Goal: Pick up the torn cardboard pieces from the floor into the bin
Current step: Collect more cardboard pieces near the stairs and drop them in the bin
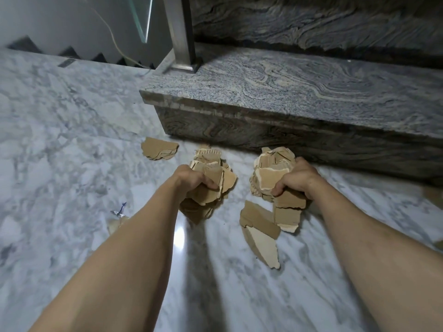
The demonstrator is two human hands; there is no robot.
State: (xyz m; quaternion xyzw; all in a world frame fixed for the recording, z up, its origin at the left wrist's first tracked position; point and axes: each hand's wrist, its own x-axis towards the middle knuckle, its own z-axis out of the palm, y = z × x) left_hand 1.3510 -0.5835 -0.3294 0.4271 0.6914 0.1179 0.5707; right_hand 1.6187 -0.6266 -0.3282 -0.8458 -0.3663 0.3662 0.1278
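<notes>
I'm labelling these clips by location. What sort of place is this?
Probably the foot of an indoor staircase: a granite step on a marble floor, a metal railing post on the step, and zigzag stair trim along the wall.

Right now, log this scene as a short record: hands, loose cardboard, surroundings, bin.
left hand: left hand holds a grip on the left bundle of cardboard pieces
right hand: right hand grips the right bundle of cardboard pieces
loose on floor: one torn piece lying far left near the step corner; two long pieces below the right bundle
floor: white marble floor
surroundings: grey stone step behind the bundles, metal post on it
bin: not in view
</notes>
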